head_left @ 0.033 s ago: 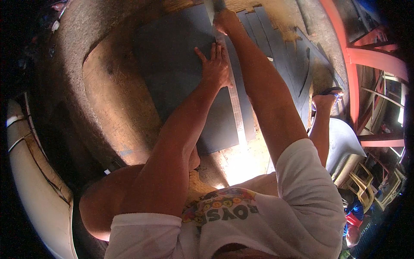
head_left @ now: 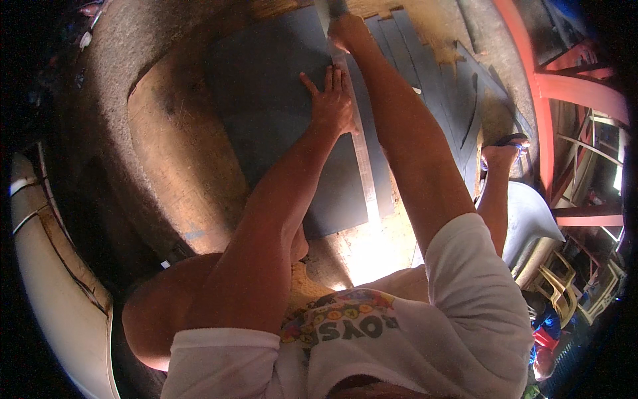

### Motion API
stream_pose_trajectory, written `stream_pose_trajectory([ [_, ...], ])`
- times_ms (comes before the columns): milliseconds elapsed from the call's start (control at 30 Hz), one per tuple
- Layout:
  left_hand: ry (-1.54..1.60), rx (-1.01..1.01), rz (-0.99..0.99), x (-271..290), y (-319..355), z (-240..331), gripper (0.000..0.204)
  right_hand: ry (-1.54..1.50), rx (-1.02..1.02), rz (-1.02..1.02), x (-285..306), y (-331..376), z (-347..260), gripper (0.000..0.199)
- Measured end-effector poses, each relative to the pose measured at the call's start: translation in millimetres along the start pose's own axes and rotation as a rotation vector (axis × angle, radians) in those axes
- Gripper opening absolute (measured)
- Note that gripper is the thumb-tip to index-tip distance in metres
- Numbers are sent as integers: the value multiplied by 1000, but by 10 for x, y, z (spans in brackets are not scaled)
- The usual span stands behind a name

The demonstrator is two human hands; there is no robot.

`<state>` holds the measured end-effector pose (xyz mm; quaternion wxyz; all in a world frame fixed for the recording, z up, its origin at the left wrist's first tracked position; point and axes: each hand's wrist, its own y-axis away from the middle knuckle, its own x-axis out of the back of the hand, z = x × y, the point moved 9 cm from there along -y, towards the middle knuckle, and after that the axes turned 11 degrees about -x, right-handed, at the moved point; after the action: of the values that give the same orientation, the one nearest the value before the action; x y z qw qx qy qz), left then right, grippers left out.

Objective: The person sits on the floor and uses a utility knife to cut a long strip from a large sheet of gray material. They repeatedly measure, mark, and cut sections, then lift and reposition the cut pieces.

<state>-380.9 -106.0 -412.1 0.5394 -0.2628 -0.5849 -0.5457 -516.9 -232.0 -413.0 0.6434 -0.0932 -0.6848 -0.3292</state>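
A large dark grey sheet (head_left: pixel 279 126) lies flat on the earthen ground. A long metal straightedge (head_left: pixel 364 179) runs along the sheet's right side, from near me to the far end. My left hand (head_left: pixel 332 100) lies flat with its fingers spread, pressing on the sheet right beside the straightedge. My right hand (head_left: pixel 347 30) is closed in a fist at the far end of the straightedge, around a small tool that barely shows. Several narrow grey strips (head_left: pixel 438 80) lie to the right of the straightedge.
A red metal frame (head_left: pixel 545 86) stands at the right. My sandalled foot (head_left: pixel 502 149) rests by the strips, next to a pale grey plastic seat (head_left: pixel 528 219). A white curved body (head_left: pixel 53 286) fills the lower left. Yellow plastic chairs (head_left: pixel 565 292) stand at the lower right.
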Motion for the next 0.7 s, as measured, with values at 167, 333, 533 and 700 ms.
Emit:
stream_pose_trajectory([
  [167, -24, -35, 46, -7, -54, 106, 154, 120, 103, 147, -338, -282, 82, 15],
  [333, -57, -17, 81, -51, 26, 12, 153, 47, 195, 205, -493, -408, -157, 14],
  [533, -78, -48, 76, 10, -32, 126, 151, -156, 88, 298, -941, -774, 350, 20],
  [700, -64, -11, 62, -69, 25, 18, 150, 112, 306, 449, -932, -602, -9, 18],
])
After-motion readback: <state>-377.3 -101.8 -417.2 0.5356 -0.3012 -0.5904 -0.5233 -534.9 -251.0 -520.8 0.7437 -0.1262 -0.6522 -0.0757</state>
